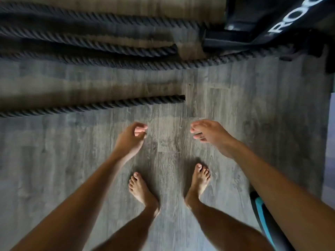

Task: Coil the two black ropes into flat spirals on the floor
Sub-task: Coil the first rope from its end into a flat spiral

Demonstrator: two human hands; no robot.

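Note:
Thick black twisted ropes lie in long straight runs across the grey wood floor. The nearest run (94, 105) ends in a capped tip just ahead of my hands. Further back, several more runs (108, 48) stretch left to right, and one (226, 60) curves toward the black rack. My left hand (131, 140) hovers below the near rope's tip with its fingers loosely curled, holding nothing. My right hand (210, 133) reaches forward with its fingers spread, also holding nothing. Both hands are apart from the ropes.
A black steel rack base (262, 24) with white lettering stands at the top right. My bare feet (170, 185) stand on the floor below my hands. A black and teal object (261, 209) lies by my right arm.

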